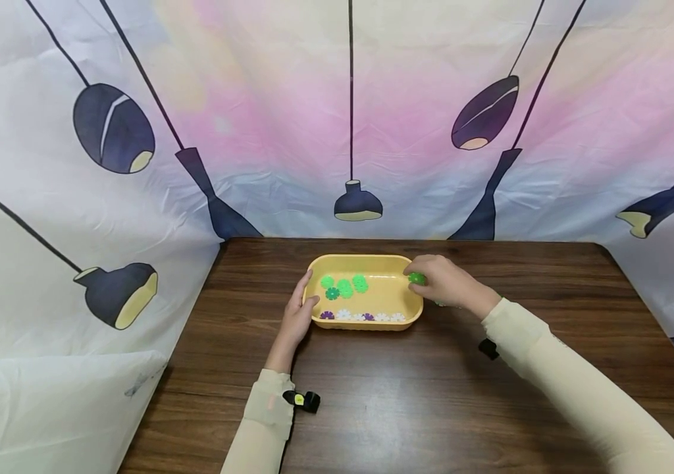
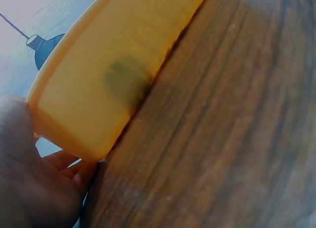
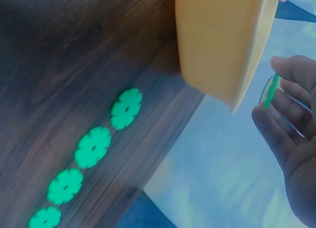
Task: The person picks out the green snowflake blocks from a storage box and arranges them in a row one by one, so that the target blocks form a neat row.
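Note:
A yellow plastic tray (image 1: 390,293) with rounded corners stands on the table. My left hand (image 1: 297,316) grips its left end, with the thumb over the rim, and the left wrist view shows the fingers at the tray's outer corner. Between thumb and fingers, my right hand (image 1: 448,283) pinches a green flower-shaped plastic disc (image 3: 271,92) beside the right rim. Inside the tray lie bright green discs (image 1: 345,288), a darker green disc (image 1: 332,293), and a row of white discs (image 1: 381,317) and purple discs (image 1: 327,315) along the near wall.
Several green discs (image 3: 93,147) lie in a line on the tabletop to the right of the tray, mostly hidden by my right hand in the head view. The brown wooden table (image 1: 372,388) meets a fabric backdrop (image 1: 289,131) printed with hanging lamps.

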`<state>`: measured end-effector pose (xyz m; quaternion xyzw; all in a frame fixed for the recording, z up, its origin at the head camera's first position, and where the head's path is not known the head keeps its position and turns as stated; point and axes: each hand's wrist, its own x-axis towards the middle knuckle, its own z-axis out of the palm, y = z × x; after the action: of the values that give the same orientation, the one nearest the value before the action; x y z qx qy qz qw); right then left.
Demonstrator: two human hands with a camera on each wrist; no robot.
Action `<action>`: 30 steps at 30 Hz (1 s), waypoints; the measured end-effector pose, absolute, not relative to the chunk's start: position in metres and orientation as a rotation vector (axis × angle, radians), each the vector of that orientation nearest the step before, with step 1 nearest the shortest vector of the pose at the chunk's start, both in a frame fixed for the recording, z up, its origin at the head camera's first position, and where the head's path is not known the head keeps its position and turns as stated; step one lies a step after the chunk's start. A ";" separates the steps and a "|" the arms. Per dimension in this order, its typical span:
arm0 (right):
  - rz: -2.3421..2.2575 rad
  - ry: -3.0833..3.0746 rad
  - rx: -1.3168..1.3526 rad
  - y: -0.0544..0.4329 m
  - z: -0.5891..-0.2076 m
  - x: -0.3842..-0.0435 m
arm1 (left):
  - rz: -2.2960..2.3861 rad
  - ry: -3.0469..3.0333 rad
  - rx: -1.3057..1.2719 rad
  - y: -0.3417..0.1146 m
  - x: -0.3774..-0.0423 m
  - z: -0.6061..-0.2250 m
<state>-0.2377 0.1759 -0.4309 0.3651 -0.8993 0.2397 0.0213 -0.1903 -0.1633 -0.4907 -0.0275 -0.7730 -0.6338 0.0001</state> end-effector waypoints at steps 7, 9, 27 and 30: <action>0.735 -2.802 1.097 0.193 -0.433 -0.236 | -1.995 -2.421 -0.088 -0.163 -0.189 -0.492; 0.739 -2.800 1.085 0.198 -0.434 -0.235 | -1.994 -2.420 -0.087 -0.163 -0.189 -0.492; 0.607 -2.903 1.004 0.243 -0.444 -0.233 | -2.005 -2.408 -0.115 -0.163 -0.191 -0.494; 0.599 -2.915 0.983 0.249 -0.446 -0.231 | -2.008 -2.401 -0.113 -0.163 -0.191 -0.494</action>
<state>-0.2305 0.2487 -0.4462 0.3137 -0.9301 0.1910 0.0037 -0.1912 -0.1635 -0.4945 -0.0362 -0.7665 -0.6412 0.0047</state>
